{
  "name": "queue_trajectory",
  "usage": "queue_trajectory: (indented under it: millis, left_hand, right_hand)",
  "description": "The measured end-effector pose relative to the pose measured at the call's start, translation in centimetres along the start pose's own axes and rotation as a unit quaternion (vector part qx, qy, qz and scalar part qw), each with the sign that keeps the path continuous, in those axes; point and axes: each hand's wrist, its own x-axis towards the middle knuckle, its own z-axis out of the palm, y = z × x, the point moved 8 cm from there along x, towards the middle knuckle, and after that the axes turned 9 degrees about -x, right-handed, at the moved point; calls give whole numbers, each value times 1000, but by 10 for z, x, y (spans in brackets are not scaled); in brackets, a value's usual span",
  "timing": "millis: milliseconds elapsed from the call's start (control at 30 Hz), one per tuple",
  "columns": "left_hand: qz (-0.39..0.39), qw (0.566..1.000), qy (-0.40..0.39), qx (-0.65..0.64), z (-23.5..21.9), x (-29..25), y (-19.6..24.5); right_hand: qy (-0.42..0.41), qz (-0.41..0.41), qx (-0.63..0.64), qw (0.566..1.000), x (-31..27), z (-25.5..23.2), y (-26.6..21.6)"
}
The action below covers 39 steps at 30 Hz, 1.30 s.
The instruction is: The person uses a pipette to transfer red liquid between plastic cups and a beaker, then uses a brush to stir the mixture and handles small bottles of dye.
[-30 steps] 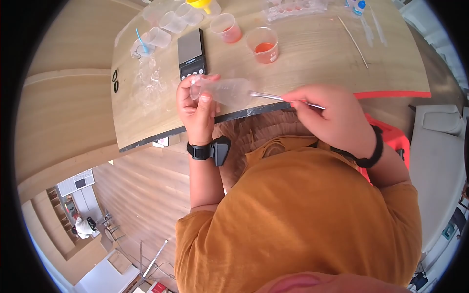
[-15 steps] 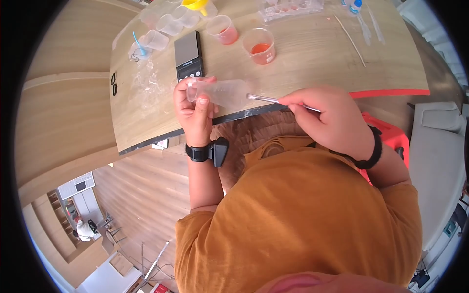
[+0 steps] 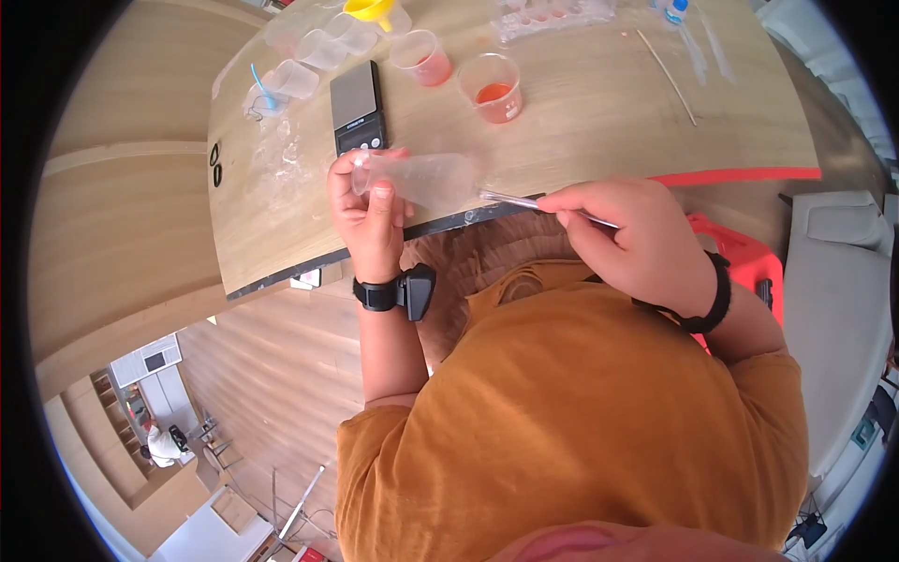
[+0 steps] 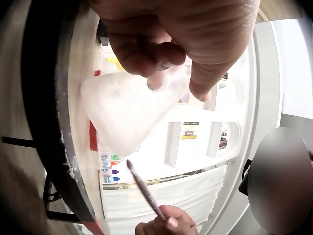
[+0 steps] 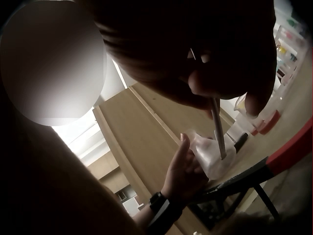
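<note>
In the head view my left hand point(image 3: 375, 211) grips a frosted, see-through plastic conical flask point(image 3: 421, 181) near its narrow, lipped end, thumb on the near side. The flask lies on its side in the air by the table's front edge, its wide end toward the right. My right hand point(image 3: 627, 225) pinches a slim metal rod point(image 3: 510, 199) with a slightly widened tip. That tip is close to the wide end of the flask, as the left wrist view of the rod point(image 4: 144, 186) and flask point(image 4: 122, 103) also shows.
On the table point(image 3: 581, 103) stand two clear cups of red liquid, one of them a beaker point(image 3: 494, 94), beside a black digital scale point(image 3: 356, 103). Empty plastic cups point(image 3: 323, 49) and a yellow funnel point(image 3: 370, 9) are farther back. A wooden stick point(image 3: 667, 80) lies right.
The rod's tip has shifted slightly at the flask's wide end, coming a little away from it. Both hands stay nearly in place, and the head view has drifted slightly.
</note>
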Motion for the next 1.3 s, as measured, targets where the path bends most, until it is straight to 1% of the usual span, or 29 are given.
queue_trajectory:
  millis: [67,133,167,233,267,333,367,433,467,533,567,633,667,733,800,867,933,967,1033,1067,1133,1167,1200,1233,1267,1300]
  left_hand:
    - [-1,1000,-6,2,1,0,0]
    - [2,1000,-9,10,1,0,1]
    - [1,1000,-6,2,1,-1,0]
    - [1,1000,-2,-2,0,-1,1]
    - [1,1000,-4,-5,0,-1,1]
    - [0,1000,-1,-12,-1,-2,0]
    - [5,1000,-7,-3,1,-2,2]
    - [8,1000,-17,4,4,-1,1]
    - [4,1000,-15,2,1,-1,1]
    - [0,1000,-15,2,1,-2,1]
    - [1,1000,-13,0,2,-2,2]
    - [2,1000,-16,1,3,-2,2]
    - [0,1000,-9,-1,1,-3,1]
    - [-3,1000,-4,-3,0,-3,1]
    - [-2,1000,-19,2,1,-4,2]
    - [-3,1000,-16,6,1,-4,1]
    - [-4,1000,-11,11,0,-5,1]
    - [-5,1000,-19,5,1,-4,2]
    - [-6,999,-32,-1,4,-3,1]
    - [-3,1000,-30,0,2,-4,0]
    - [4,1000,-27,6,1,-3,4]
    - [-17,999,-28,-13,1,-3,2]
    - [-39,998,-28,-32,0,-4,0]
    - [-38,998,-26,-30,-1,-5,1]
    - [-38,998,-30,-32,-1,-5,0]
    - [-37,998,-33,-34,0,-5,-1]
  right_hand:
    - [1,14,19,1000,1,1,-1]
    - [30,-40,40,998,12,4,-16]
    - [32,-43,43,998,16,7,-15]
    - [50,-90,8,995,21,13,-18]
    - [50,-91,9,995,18,14,-16]
    - [39,-42,26,998,8,10,-1]
    - [37,-41,24,998,5,4,-1]
    - [-33,0,-16,999,1,0,2]
    - [-30,2,-17,999,1,0,2]
    - [33,-28,48,998,5,-2,-6]
    - [36,-29,51,998,11,4,-7]
    - [97,-54,97,989,26,5,-11]
    - [101,-54,98,989,32,4,-12]
    - [59,-67,107,990,41,8,-16]
    - [48,-62,111,991,38,10,-3]
    - [33,-57,114,991,28,4,10]
    - [-34,-4,67,997,17,0,25]
    - [-36,-2,67,997,17,-2,23]
    - [-56,65,102,991,19,0,25]
    - [-54,65,102,991,22,7,21]
    - [33,-17,172,984,33,10,5]
    - [32,-20,174,984,34,10,3]
    - [4,-29,153,988,35,13,-1]
    - [-24,-37,130,991,35,18,-4]
    - [-26,-37,130,990,33,17,-2]
    - [-33,-20,110,993,27,15,5]
